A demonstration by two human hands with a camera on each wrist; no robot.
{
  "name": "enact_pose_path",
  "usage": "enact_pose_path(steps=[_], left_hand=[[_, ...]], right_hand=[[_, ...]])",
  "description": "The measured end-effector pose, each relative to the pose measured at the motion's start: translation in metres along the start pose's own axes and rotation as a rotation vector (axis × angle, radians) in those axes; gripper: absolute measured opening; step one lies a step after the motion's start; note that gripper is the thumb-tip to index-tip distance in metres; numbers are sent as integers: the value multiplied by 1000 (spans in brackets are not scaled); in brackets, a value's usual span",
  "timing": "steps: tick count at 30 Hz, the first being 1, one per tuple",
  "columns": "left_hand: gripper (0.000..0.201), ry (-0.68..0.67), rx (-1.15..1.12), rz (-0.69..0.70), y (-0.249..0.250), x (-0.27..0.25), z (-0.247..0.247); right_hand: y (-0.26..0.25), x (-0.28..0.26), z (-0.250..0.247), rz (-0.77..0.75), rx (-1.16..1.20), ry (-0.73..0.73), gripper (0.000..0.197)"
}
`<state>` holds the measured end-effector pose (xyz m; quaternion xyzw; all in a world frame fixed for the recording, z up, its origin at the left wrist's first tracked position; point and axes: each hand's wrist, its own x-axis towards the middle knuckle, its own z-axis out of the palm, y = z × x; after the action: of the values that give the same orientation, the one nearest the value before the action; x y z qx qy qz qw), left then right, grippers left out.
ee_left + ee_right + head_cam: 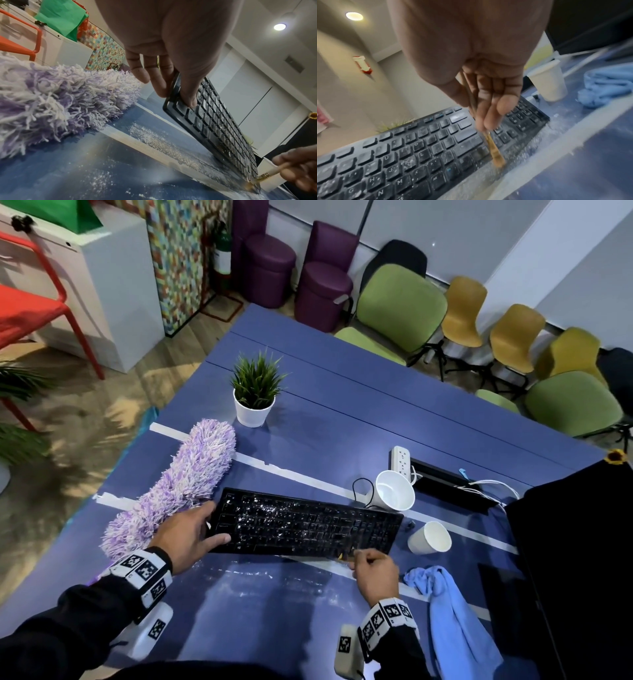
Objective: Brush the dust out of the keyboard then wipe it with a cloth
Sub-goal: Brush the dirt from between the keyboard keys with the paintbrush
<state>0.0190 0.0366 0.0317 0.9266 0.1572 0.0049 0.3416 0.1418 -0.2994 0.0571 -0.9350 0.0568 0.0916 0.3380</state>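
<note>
Two white paper cups (394,490) (430,538) lie on their sides past the keyboard's right end; the farther one shows nothing inside, the nearer one's inside is not visible. A white pot (253,411) holds a spiky green plant.

Black keyboard (301,525), keys flecked with white dust, tilted up on its near edge on the blue table (342,412). Left hand (186,537) grips its left end, thumb on the keys. Right hand (375,575) pinches a thin brush (494,152), bristles at the near right edge. Powder scattered on the bare table before it.

Crumpled blue cloth (452,611) lies right of that hand. Shaggy purple duster (178,484) lies left, touching the keyboard's corner.
</note>
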Motion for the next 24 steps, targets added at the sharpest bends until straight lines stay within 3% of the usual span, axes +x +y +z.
enact_pose_path(steps=[5,9,12,17,22,24], left_hand=[[43,13,13,-7,7,0,-2],[51,-3,3,-16,-1,1,0],[50,1,-7,-13,-1,2,0],[48,-7,-6,-4,0,2,-3],[49,-11,-6,-10,3,1,-3],[50,-15,-1,-8,3,1,-4]], right_hand=[[-7,-11,-1,-27,212,181,19],[-13,-20,5,-108,196,30,20],[-12,-25,7,-90,341,-54,21],[-4,-19,5,-18,317,114,25],[-21,-27,7,-122,417,-185,22],[-22,-24,9,-107,423,-159,23]])
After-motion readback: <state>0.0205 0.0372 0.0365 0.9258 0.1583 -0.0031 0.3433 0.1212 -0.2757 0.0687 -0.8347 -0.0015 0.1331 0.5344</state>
